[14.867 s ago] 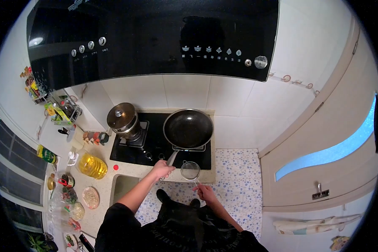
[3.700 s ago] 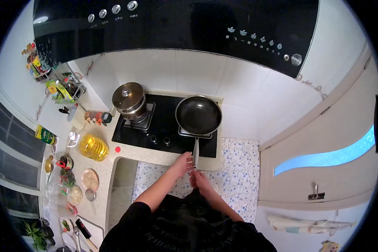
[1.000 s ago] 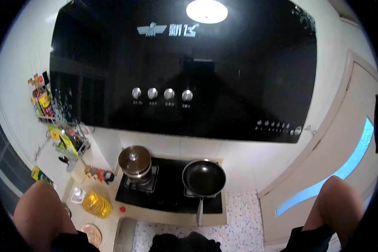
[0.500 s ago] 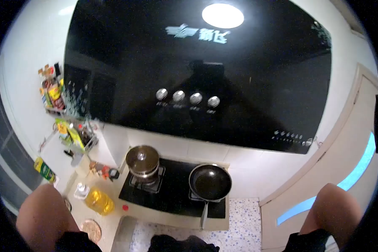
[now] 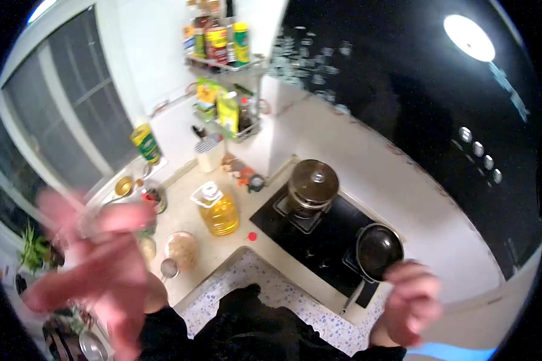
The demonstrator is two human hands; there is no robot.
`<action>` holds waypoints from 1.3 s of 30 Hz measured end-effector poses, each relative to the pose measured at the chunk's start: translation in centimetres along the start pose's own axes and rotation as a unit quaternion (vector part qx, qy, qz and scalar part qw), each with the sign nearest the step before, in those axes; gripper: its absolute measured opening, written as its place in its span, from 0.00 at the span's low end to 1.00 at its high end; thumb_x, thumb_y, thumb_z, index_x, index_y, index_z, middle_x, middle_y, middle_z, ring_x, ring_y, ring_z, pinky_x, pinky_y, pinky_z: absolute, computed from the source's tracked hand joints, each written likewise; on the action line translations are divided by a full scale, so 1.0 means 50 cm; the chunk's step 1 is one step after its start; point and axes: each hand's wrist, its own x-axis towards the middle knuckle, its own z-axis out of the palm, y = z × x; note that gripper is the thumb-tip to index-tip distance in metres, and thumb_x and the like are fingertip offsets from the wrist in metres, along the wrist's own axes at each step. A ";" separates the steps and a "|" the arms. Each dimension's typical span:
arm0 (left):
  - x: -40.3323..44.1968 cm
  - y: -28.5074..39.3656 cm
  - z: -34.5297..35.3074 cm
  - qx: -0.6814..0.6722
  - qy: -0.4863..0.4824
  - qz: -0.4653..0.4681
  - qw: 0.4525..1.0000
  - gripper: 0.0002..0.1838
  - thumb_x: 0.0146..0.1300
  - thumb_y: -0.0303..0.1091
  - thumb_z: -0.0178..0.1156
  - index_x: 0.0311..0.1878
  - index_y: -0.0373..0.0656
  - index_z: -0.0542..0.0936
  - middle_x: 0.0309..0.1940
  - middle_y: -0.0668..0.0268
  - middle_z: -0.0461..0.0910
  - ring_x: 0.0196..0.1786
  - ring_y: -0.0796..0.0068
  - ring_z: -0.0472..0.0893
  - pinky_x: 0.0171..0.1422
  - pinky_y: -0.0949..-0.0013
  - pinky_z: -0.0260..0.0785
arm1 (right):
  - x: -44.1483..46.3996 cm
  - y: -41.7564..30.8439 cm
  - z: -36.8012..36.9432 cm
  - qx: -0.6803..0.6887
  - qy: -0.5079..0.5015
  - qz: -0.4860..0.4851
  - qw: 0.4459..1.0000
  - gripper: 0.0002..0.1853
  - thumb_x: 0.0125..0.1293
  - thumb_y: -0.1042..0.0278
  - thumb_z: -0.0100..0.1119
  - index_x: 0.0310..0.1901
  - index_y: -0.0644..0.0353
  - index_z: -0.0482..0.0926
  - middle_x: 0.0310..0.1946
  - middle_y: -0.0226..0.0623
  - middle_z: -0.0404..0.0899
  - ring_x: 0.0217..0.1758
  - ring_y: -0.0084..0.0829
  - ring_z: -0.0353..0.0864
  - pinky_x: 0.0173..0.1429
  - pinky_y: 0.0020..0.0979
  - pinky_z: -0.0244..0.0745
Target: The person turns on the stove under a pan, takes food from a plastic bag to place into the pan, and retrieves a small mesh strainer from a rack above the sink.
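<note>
My left hand (image 5: 105, 259) is raised at the left, blurred, its fingers spread and holding nothing; it hides part of the counter behind it. Low on the right, beside the black frying pan (image 5: 379, 251), is my right hand (image 5: 412, 301), also blurred, with its fingers curled; whether anything is in it I cannot make out. The pan sits on the right burner of the black stove (image 5: 319, 240), its handle toward me. A lidded steel pot (image 5: 313, 183) stands on the left burner.
On the counter are an oil jug (image 5: 218, 213), a red cap (image 5: 252, 236), a plate of pale food (image 5: 182, 249), a small strainer (image 5: 170, 268) and spice jars (image 5: 244, 175). A wall rack (image 5: 226, 66) holds bottles. The black range hood (image 5: 403, 90) overhangs the right.
The view has swung toward the left counter and window. Both hands, out of view half a second ago, now show in front. Earlier, both hands were at the pan handle; the pan stands released on the stove.
</note>
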 end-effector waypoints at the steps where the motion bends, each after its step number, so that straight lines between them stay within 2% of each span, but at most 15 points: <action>1: -0.049 -0.009 -0.002 0.005 0.008 -0.091 0.996 0.47 0.59 0.64 0.60 0.73 0.47 0.56 0.63 0.47 0.70 0.61 0.45 0.72 0.70 0.45 0.59 | -0.034 0.029 0.028 0.013 -0.006 0.121 0.993 0.20 0.73 0.49 0.45 0.38 0.60 0.74 0.41 0.49 0.79 0.43 0.45 0.80 0.46 0.44 0.75; 3: -0.146 -0.028 -0.005 0.011 0.021 -0.275 0.961 0.39 0.63 0.58 0.58 0.64 0.31 0.67 0.55 0.49 0.78 0.54 0.53 0.80 0.63 0.52 0.68 | -0.152 0.108 0.043 0.057 -0.071 0.317 0.944 0.26 0.73 0.43 0.46 0.49 0.62 0.77 0.46 0.51 0.80 0.48 0.45 0.80 0.54 0.43 0.74; 4: -0.206 -0.024 -0.026 -0.018 -0.014 -0.363 0.932 0.34 0.62 0.43 0.63 0.66 0.31 0.68 0.57 0.49 0.77 0.58 0.56 0.79 0.66 0.53 0.67 | -0.212 0.149 0.060 0.113 -0.086 0.304 0.942 0.29 0.70 0.42 0.50 0.53 0.64 0.77 0.47 0.50 0.81 0.50 0.42 0.80 0.56 0.41 0.73; 5: -0.282 -0.021 -0.023 -0.008 -0.012 -0.416 0.909 0.31 0.64 0.38 0.62 0.66 0.32 0.68 0.57 0.53 0.78 0.58 0.60 0.79 0.65 0.56 0.68 | -0.275 0.167 0.065 0.133 -0.116 0.401 0.899 0.33 0.69 0.39 0.50 0.56 0.67 0.76 0.47 0.47 0.82 0.51 0.39 0.79 0.57 0.41 0.72; 9: -0.564 0.070 0.056 -0.025 0.096 -0.654 0.750 0.22 0.68 0.29 0.58 0.64 0.37 0.73 0.55 0.61 0.80 0.56 0.71 0.79 0.64 0.66 0.69 | -0.513 0.188 0.081 0.218 -0.171 0.561 0.780 0.25 0.74 0.51 0.49 0.58 0.68 0.74 0.47 0.44 0.82 0.51 0.35 0.81 0.58 0.37 0.73; 11: -0.694 0.118 0.099 -0.018 0.130 -0.724 0.677 0.21 0.69 0.30 0.57 0.64 0.38 0.74 0.53 0.62 0.81 0.54 0.73 0.79 0.62 0.69 0.70 | -0.624 0.178 0.086 0.201 -0.188 0.659 0.700 0.22 0.75 0.54 0.47 0.55 0.67 0.77 0.44 0.41 0.84 0.47 0.33 0.83 0.56 0.34 0.74; 14: -0.803 0.202 0.169 -0.056 0.201 -0.782 0.587 0.19 0.70 0.32 0.57 0.62 0.38 0.75 0.51 0.64 0.82 0.50 0.75 0.80 0.58 0.71 0.71 | -0.896 0.152 0.000 -0.073 -0.323 0.660 0.674 0.21 0.74 0.59 0.49 0.58 0.66 0.75 0.45 0.46 0.83 0.48 0.32 0.83 0.56 0.31 0.75; 15: -0.842 0.228 0.195 -0.063 0.207 -0.784 0.582 0.19 0.71 0.32 0.56 0.62 0.38 0.75 0.50 0.64 0.82 0.48 0.75 0.80 0.57 0.72 0.71 | -0.969 0.115 -0.051 -0.101 -0.292 0.698 0.646 0.19 0.73 0.58 0.54 0.55 0.66 0.75 0.48 0.43 0.78 0.50 0.36 0.77 0.56 0.38 0.72; 17: -0.864 0.270 0.227 -0.054 0.160 -0.805 0.569 0.20 0.72 0.28 0.51 0.66 0.38 0.72 0.53 0.60 0.81 0.52 0.73 0.80 0.62 0.70 0.70 | -1.052 0.062 -0.124 -0.155 -0.287 0.757 0.566 0.18 0.72 0.59 0.54 0.53 0.65 0.75 0.47 0.43 0.78 0.49 0.36 0.77 0.55 0.38 0.72; 20: -0.882 0.307 0.257 -0.072 0.169 -0.793 0.580 0.20 0.73 0.30 0.52 0.66 0.39 0.72 0.54 0.60 0.80 0.52 0.74 0.80 0.60 0.70 0.71 | -1.094 0.027 -0.153 -0.192 -0.307 0.803 0.473 0.17 0.71 0.59 0.55 0.52 0.65 0.76 0.45 0.44 0.78 0.46 0.36 0.77 0.53 0.38 0.72; 24: -0.905 0.317 0.242 -0.076 0.192 -0.788 0.579 0.20 0.73 0.34 0.55 0.64 0.37 0.74 0.53 0.61 0.81 0.50 0.75 0.81 0.58 0.70 0.72 | -1.088 0.034 -0.123 -0.195 -0.304 0.814 0.455 0.16 0.69 0.61 0.55 0.49 0.65 0.76 0.42 0.44 0.78 0.44 0.37 0.78 0.50 0.38 0.72; 27: -0.933 0.309 0.211 -0.092 0.167 -0.790 0.583 0.20 0.73 0.34 0.55 0.64 0.37 0.73 0.51 0.62 0.82 0.51 0.76 0.80 0.57 0.72 0.72 | -1.070 0.047 -0.064 -0.182 -0.273 0.810 0.485 0.15 0.68 0.61 0.56 0.48 0.64 0.77 0.40 0.44 0.78 0.42 0.37 0.78 0.48 0.37 0.73; 34: -0.869 0.292 0.026 -0.045 -0.024 -0.800 0.598 0.21 0.72 0.39 0.57 0.62 0.37 0.75 0.50 0.63 0.83 0.52 0.75 0.80 0.57 0.72 0.71 | -1.006 0.014 0.152 -0.149 -0.193 0.803 0.544 0.12 0.65 0.64 0.57 0.44 0.63 0.78 0.35 0.45 0.79 0.37 0.38 0.78 0.44 0.37 0.73; 35: -0.885 0.294 0.002 -0.002 -0.037 -0.788 0.614 0.18 0.71 0.40 0.56 0.60 0.43 0.78 0.43 0.64 0.85 0.44 0.76 0.82 0.52 0.71 0.73 | -1.006 -0.003 0.180 -0.149 -0.187 0.804 0.544 0.12 0.64 0.64 0.57 0.43 0.63 0.78 0.35 0.45 0.79 0.36 0.38 0.78 0.43 0.37 0.73; 39: -0.936 0.286 -0.111 -0.067 -0.005 -0.786 0.615 0.19 0.70 0.42 0.58 0.58 0.42 0.79 0.44 0.62 0.85 0.46 0.74 0.82 0.53 0.70 0.73 | -1.023 -0.076 0.269 -0.166 -0.168 0.815 0.529 0.10 0.62 0.65 0.58 0.41 0.62 0.78 0.32 0.45 0.79 0.33 0.38 0.78 0.40 0.37 0.73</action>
